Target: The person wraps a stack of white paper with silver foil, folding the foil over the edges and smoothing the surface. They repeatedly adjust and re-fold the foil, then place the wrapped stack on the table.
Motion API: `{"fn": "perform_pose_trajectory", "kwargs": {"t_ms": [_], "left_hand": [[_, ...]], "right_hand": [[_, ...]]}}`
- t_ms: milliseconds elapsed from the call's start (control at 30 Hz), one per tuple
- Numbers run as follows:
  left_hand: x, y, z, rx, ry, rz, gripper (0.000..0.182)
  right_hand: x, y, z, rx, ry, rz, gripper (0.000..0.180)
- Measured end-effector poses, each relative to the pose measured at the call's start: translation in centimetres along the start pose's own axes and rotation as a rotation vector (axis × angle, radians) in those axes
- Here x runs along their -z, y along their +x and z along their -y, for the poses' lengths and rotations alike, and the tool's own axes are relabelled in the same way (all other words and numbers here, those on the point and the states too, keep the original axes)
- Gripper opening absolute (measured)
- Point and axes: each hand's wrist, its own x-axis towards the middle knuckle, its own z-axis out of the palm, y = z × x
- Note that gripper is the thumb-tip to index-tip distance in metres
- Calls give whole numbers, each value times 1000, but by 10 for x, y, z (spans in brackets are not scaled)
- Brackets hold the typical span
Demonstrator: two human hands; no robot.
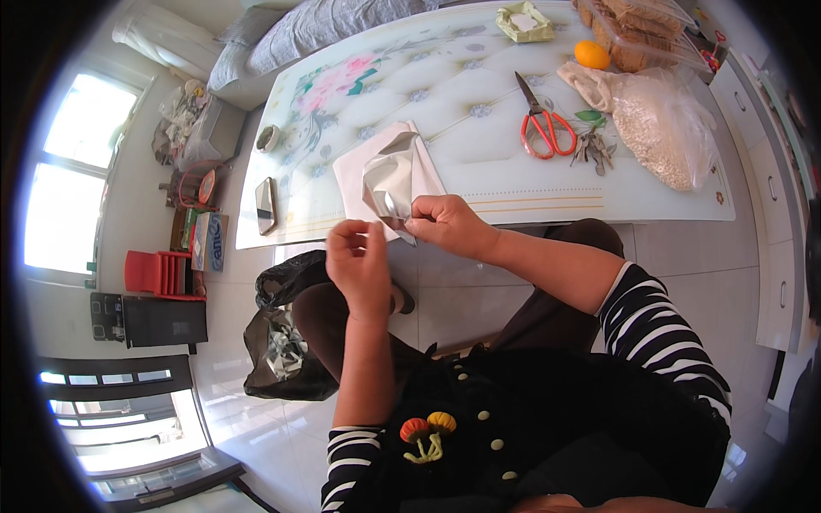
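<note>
My right hand pinches the lower edge of a folded sheet of silver foil between thumb and fingers. The foil bulges up and lies partly over white paper sheets at the table's near edge. My left hand is just left of the foil's lower corner, its fingers curled and slightly blurred. Whether the left fingertips pinch the foil's edge or only lie beside it cannot be made out. A black plastic bag holding crumpled silver foil rests on the floor by my left knee.
On the flower-patterned table are a phone, small bowl, red-handled scissors, keys, a plastic bag of pale grains, an orange, clear food boxes and a green packet. Drawers stand right.
</note>
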Motion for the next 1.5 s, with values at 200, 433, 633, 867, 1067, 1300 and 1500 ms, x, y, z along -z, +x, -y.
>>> {"fn": "perform_pose_trajectory", "kwargs": {"t_ms": [200,433,633,867,1067,1300,1500], "left_hand": [[13,18,-4,387,-296,44,12],[26,17,6,452,-535,137,10],[30,18,13,461,-526,123,18],[39,31,9,256,-380,189,63],[21,32,-17,398,-285,165,62],[22,32,9,337,-338,40,38],[-5,27,-16,268,-429,-137,42]], "right_hand": [[-2,-4,2,32,-32,114,16],[7,-1,13,-2,69,126,16],[16,6,8,349,-340,49,9],[21,8,6,763,-786,125,13],[18,4,0,768,-947,220,12],[16,7,9,656,-928,26,26],[9,15,-19,159,-9,-258,73]]}}
